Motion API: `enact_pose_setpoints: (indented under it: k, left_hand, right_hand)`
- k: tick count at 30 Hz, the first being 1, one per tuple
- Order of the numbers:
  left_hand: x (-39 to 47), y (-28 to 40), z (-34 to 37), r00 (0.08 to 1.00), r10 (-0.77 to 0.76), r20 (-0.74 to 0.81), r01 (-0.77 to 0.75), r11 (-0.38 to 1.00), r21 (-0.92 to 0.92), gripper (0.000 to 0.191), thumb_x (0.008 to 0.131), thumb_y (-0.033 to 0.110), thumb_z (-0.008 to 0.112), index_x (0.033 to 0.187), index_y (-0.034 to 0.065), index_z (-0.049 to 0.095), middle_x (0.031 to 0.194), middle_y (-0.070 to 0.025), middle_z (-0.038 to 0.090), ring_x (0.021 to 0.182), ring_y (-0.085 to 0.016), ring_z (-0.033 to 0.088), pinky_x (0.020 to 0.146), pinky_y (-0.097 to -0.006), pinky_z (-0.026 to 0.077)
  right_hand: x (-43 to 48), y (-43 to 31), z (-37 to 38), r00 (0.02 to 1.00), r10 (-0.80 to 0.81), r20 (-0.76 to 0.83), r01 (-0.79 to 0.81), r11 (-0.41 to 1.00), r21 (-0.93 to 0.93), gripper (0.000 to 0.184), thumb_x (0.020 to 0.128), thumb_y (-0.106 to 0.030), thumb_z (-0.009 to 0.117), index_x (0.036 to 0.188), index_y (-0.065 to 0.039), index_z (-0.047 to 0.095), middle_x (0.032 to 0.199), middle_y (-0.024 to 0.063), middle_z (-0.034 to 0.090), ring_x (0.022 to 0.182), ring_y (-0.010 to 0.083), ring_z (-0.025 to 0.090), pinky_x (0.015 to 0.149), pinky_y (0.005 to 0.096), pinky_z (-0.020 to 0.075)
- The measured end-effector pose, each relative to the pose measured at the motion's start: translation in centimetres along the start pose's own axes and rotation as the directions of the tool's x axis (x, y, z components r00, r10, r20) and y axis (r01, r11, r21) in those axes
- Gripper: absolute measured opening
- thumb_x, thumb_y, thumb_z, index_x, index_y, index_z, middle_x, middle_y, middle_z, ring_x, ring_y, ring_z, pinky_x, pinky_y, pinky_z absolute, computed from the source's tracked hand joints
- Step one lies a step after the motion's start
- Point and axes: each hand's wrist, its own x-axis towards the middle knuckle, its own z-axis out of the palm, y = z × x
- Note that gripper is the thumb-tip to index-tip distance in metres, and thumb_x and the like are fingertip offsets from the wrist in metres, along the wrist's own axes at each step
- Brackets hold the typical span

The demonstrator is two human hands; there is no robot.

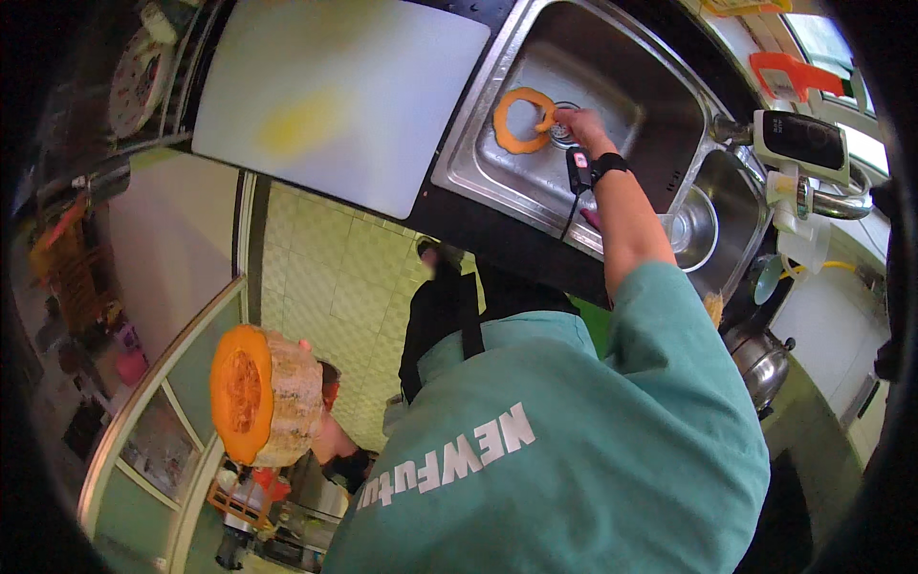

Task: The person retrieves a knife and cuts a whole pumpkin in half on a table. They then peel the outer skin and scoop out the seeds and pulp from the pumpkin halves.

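My right hand (584,130) reaches into the stainless steel sink (477,168), its fingers closed on the side of an orange pumpkin ring (503,133) beside the drain. The ring has an open middle and a short curled piece by my fingertips. Out to the left, my left hand (330,436) holds a large cut pumpkin piece (290,402) from behind and below. Its cut face, with stringy pulp in the centre, is turned to the left, and its rough rind hides most of my fingers. Both wrists wear black bands; a small device with a cable is at the right one.
A white cutting board (323,86) with a yellow stain lies left of the sink. A metal bowl (692,228) sits in the smaller basin, below the faucet (803,143). A steel kettle (756,366) stands at the right. A glazed door frame (161,373) is near the pumpkin piece.
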Motion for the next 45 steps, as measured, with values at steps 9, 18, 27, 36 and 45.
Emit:
enact_pose_setpoints:
  k: [9,18,27,36,45]
  left_hand:
    - [-4.8,-2.8,-3.5,0.995,0.075,0.061,-0.064,0.985,-0.158,0.095,0.085,0.043,0.073,0.158,0.0075,0.024,0.16,-0.0105,0.036,0.145,-0.027,0.037,0.12,-0.0409,0.03]
    - [-12.7,-7.2,-9.6,0.942,0.336,0.006,-0.308,0.871,-0.382,0.097,0.084,0.042,0.074,0.159,0.0077,0.023,0.16,-0.0104,0.035,0.146,-0.026,0.036,0.12,-0.0405,0.03]
    - [-25.0,-11.1,-20.6,0.672,0.703,-0.231,-0.713,0.531,-0.457,0.098,0.084,0.041,0.074,0.16,0.0079,0.022,0.161,-0.0103,0.035,0.146,-0.026,0.035,0.12,-0.0401,0.029]
    - [-26.1,-12.1,-20.4,0.464,0.741,-0.486,-0.886,0.37,-0.28,0.099,0.084,0.04,0.075,0.16,0.008,0.02,0.161,-0.0102,0.034,0.147,-0.026,0.034,0.121,-0.0397,0.028]
    - [-23.9,-11.3,-18.7,0.309,0.732,-0.608,-0.949,0.279,-0.147,0.101,0.083,0.039,0.076,0.161,0.0082,0.019,0.161,-0.01,0.033,0.147,-0.026,0.034,0.121,-0.0393,0.028]
  right_hand:
    - [-10.6,-9.8,-2.2,0.96,-0.274,-0.059,0.277,0.96,0.042,0.02,0.087,-0.017,0.077,0.101,-0.003,0.074,0.075,-0.0046,0.061,0.058,0.0056,0.048,0.051,0.0227,0.0349]
    - [-27.1,-23.4,0.3,0.547,-0.825,-0.143,0.835,0.523,0.174,0.028,0.096,-0.018,0.068,0.119,-0.003,0.068,0.103,0.0067,0.071,0.081,0.0099,0.061,0.07,0.0218,0.0463]
    - [-40.9,-25.8,23.8,0.251,-0.831,0.497,0.931,0.347,0.11,0.015,0.094,-0.017,0.072,0.104,-0.006,0.068,0.073,-0.0074,0.054,0.058,0.0013,0.04,0.051,0.0183,0.0279]
    - [-41.0,-11.5,51.8,0.222,-0.219,0.95,0.884,0.456,-0.101,0.016,0.092,-0.01,0.069,0.105,-0.002,0.065,0.079,0.0007,0.063,0.06,0.0068,0.053,0.05,0.0223,0.0397]
    - [-46.8,5.6,72.6,-0.137,0.072,0.988,0.9,0.427,0.093,0.015,0.086,-0.009,0.07,0.098,0.001,0.068,0.082,0.0086,0.07,0.066,0.0118,0.065,0.054,0.027,0.0521]
